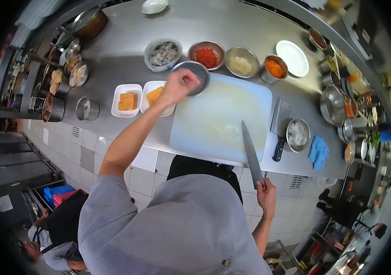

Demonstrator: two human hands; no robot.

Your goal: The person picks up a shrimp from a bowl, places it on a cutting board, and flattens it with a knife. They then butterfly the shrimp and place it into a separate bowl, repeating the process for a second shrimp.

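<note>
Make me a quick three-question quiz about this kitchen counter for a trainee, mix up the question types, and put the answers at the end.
1. Multiple choice: what does the right hand hold?
A) a cleaver
B) a white oval plate
C) a long knife

2. True or false: the left hand is at the round metal bowl by the far left corner of the cutting board.

3. Fill in the blank: the two white dishes left of the board each hold a block coloured ____.

Key: 1. C. 2. True. 3. Orange.
</note>
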